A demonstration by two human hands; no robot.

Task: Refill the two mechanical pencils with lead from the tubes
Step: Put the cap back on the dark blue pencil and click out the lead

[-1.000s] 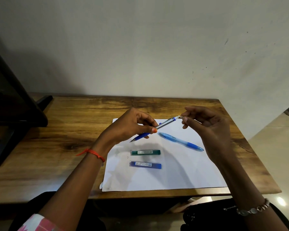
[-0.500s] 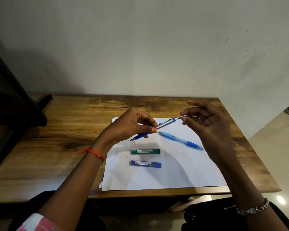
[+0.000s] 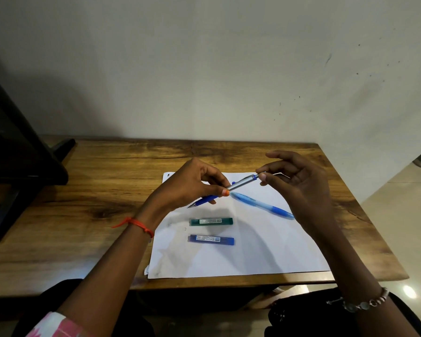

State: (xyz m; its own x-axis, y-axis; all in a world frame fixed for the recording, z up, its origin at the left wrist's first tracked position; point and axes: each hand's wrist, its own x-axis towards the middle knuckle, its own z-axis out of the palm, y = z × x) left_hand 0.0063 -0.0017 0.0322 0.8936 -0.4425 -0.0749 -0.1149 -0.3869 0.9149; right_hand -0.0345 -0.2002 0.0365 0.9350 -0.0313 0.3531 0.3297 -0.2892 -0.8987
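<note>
The silver mechanical pencil (image 3: 242, 183) is in the air above the white paper (image 3: 253, 251), with its tip low at the left. The left grip (image 3: 187, 186) holds its blue front part, and the right grip (image 3: 301, 190) pinches its top end. The light blue mechanical pencil (image 3: 260, 205), green lead tube (image 3: 212, 221) and blue lead tube (image 3: 210, 239) lie on the paper, on the wooden surface (image 3: 95, 190).

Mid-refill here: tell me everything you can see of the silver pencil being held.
The silver pencil has a metallic-looking barrel, a dark blue grip, a pointed tip and a blue ring near its top. It is held above the white paper, tilted, tip down-left. The left hand grips its grip section; the right hand pinches its top end. Whether the cap is off cannot be told.
</note>
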